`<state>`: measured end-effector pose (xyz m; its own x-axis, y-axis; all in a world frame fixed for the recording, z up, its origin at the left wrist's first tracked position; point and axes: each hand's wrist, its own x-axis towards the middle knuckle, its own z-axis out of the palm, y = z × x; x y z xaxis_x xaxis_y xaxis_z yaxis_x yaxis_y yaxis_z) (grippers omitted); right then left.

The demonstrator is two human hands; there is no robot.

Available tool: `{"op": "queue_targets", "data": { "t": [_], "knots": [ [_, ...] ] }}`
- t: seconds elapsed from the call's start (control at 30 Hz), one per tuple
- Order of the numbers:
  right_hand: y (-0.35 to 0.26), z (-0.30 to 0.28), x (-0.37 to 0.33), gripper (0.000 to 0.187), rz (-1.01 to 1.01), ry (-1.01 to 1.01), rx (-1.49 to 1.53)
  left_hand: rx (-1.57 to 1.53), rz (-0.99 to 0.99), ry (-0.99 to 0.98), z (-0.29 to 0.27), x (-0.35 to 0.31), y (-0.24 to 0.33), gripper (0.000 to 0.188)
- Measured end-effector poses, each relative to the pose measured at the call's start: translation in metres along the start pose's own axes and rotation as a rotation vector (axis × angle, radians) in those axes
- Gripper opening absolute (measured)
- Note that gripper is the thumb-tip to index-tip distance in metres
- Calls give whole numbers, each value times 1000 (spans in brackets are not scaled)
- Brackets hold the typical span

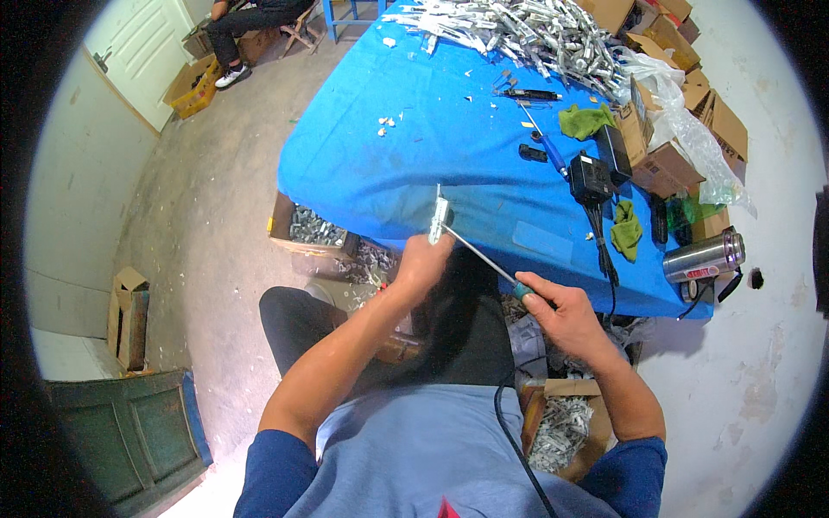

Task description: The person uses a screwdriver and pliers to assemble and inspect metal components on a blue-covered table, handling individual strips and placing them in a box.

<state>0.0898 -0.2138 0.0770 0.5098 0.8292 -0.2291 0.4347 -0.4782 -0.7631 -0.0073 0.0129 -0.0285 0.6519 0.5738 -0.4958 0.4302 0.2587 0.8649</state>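
Observation:
At the near edge of the blue-covered table, my left hand is closed around the lower end of a narrow silver-white part. The part stands upright, with a thin pin at its top; its exact kind cannot be made out. My right hand grips the dark green handle of a screwdriver. Its long metal shaft slants up and left, and the tip meets or nearly meets the part just above my left fingers. My fingers hide the part's lower end.
A heap of similar silver parts covers the table's far end. To the right lie a blue-handled screwdriver, a black power adapter, green cloths and a steel flask. Boxes of small parts stand below; another person sits far left.

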Motion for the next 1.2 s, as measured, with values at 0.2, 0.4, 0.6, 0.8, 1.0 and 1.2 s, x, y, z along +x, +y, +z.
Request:
{"op": "queue_targets", "data": {
  "t": [0.2,0.4,0.6,0.8,1.0,1.2],
  "knots": [
    [4,-15,6,41,204,-194,465,31,43,7,-2,0,-8,44],
    [22,-1,9,44,-165,-11,32,47,43,8,-1,4,-10,47],
    [20,3,10,44,-303,75,-387,32,29,-9,-1,9,-13,47],
    [29,19,7,45,-412,206,-760,-76,-41,-21,5,0,9,41],
    [12,0,8,42,-211,45,-246,-84,-131,-34,2,3,7,35],
    [-11,-20,9,40,-6,-79,-179,-116,-132,-54,3,0,8,34]
  ]
}}
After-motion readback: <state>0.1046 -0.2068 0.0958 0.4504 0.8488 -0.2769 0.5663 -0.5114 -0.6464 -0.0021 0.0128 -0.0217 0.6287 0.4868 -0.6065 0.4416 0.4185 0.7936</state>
